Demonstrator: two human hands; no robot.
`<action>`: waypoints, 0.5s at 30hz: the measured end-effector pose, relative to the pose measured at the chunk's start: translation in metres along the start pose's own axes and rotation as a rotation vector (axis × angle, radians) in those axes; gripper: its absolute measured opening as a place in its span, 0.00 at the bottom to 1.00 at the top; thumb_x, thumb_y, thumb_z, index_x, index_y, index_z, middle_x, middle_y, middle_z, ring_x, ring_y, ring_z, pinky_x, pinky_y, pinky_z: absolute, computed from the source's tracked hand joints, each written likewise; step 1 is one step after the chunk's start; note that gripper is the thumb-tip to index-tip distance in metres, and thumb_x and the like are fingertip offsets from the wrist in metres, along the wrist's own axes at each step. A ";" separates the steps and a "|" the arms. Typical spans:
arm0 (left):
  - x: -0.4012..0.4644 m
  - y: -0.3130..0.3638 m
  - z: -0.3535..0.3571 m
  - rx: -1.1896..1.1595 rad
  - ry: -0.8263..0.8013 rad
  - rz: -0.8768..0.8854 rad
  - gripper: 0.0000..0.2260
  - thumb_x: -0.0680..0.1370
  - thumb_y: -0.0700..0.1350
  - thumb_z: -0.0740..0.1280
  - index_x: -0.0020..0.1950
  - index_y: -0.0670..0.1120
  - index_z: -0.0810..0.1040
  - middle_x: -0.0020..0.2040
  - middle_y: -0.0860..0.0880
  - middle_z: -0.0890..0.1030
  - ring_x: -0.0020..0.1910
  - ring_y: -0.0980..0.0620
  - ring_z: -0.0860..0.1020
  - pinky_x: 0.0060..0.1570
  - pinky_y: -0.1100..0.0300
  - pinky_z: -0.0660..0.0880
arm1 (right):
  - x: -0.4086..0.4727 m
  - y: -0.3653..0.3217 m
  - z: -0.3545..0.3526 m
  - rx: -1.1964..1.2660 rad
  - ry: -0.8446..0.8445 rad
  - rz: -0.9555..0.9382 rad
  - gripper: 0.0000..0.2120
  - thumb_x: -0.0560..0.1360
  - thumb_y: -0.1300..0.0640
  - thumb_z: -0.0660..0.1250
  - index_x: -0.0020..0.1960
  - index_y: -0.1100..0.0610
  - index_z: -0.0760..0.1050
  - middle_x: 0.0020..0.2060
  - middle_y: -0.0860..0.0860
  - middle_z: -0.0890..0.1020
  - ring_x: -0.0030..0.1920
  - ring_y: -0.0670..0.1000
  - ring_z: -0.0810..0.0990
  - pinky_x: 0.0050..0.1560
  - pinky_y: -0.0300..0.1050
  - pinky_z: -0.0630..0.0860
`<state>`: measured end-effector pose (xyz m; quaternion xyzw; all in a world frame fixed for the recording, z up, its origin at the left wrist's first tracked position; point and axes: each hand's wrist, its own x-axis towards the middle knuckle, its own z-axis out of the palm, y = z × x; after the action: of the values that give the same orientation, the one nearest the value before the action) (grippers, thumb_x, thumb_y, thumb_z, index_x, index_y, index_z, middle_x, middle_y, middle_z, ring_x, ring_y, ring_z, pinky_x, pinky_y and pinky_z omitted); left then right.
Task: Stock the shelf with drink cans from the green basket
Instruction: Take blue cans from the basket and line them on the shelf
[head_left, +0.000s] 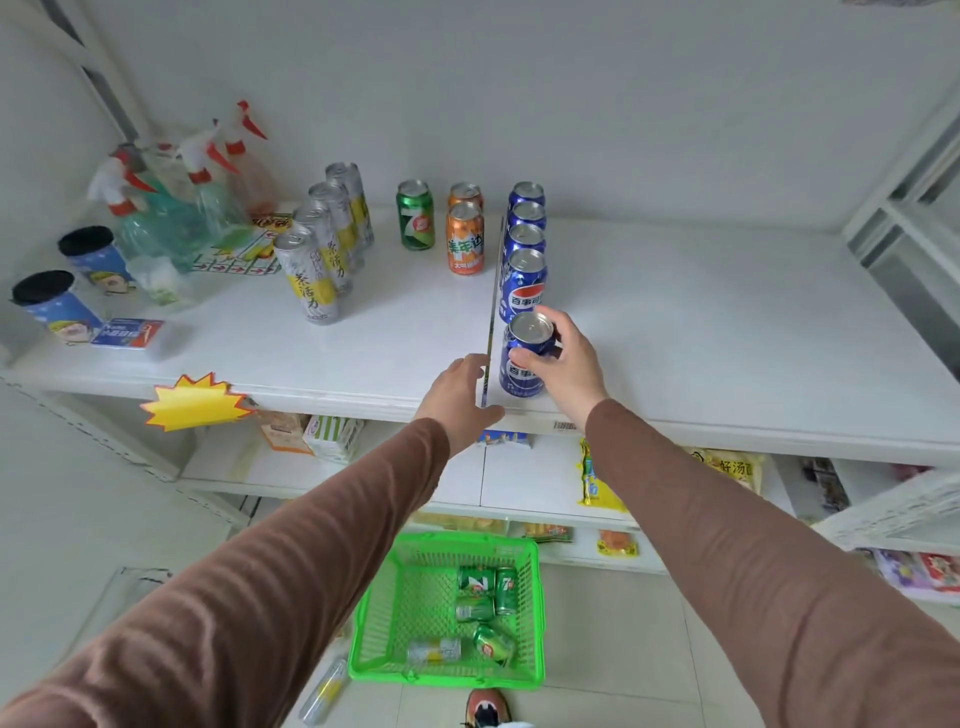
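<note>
Right hand (563, 358) grips my front blue can (522, 358) upright on the shelf (727, 332); left hand (457, 397) lies open, flat beside the divider (493, 306).

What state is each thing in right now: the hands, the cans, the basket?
Right hand: gripping the front blue can.
Front blue can: upright on the shelf, held.
Left hand: open, empty, at the shelf edge.
Blue can row: upright, lined up.
Green basket: on the floor, holding cans lying down.
</note>
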<state>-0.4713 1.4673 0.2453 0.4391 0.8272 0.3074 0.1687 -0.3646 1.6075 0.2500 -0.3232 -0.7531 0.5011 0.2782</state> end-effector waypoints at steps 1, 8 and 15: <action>0.004 -0.001 0.002 0.001 0.005 -0.005 0.30 0.71 0.48 0.73 0.71 0.48 0.66 0.65 0.47 0.74 0.61 0.48 0.74 0.61 0.53 0.72 | 0.004 0.001 0.001 0.019 -0.002 -0.003 0.28 0.70 0.53 0.79 0.67 0.47 0.73 0.59 0.46 0.81 0.59 0.51 0.80 0.63 0.53 0.78; 0.024 -0.009 0.013 0.000 0.027 -0.011 0.30 0.71 0.49 0.73 0.70 0.50 0.66 0.64 0.49 0.75 0.59 0.50 0.74 0.60 0.56 0.72 | 0.010 0.019 0.004 0.140 -0.038 0.048 0.39 0.66 0.55 0.81 0.71 0.43 0.65 0.64 0.41 0.76 0.64 0.45 0.76 0.64 0.41 0.75; 0.036 -0.014 0.017 -0.016 0.009 -0.019 0.31 0.71 0.48 0.74 0.71 0.51 0.66 0.65 0.49 0.74 0.60 0.50 0.74 0.60 0.56 0.73 | 0.003 0.041 0.017 -0.140 -0.004 0.124 0.33 0.67 0.51 0.80 0.65 0.51 0.66 0.60 0.52 0.78 0.59 0.54 0.80 0.59 0.49 0.77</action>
<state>-0.4908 1.4970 0.2228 0.4284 0.8296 0.3142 0.1715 -0.3705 1.6124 0.2058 -0.3868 -0.7655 0.4640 0.2216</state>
